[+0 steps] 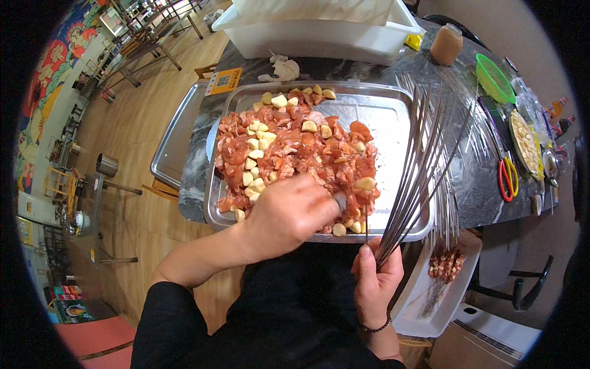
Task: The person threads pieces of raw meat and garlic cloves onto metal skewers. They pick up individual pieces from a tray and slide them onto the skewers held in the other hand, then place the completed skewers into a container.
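Before me a shallow steel tray (387,110) holds a heap of raw cut meat (295,143), with peeled garlic cloves (251,163) in a line and scattered over it. My left hand (290,214) is over the near part of the heap, its fingers bent down and partly hidden; a grey metal band (340,201) shows at a finger. In my right hand (375,276), at the tray's near edge, is a fanned bundle of metal skewers (410,175). One separate skewer (367,221) stands up from its thumb and fingers, with meat and a garlic clove (365,183) at its upper end.
More skewers (449,184) lie right of the tray. Beyond are scissors (507,180), a green basket (494,78), a plate of garlic (524,138) and a jar (446,44). White tubs (318,39) stand behind. Lower right, a white bin (415,318) holds loaded skewers (446,266).
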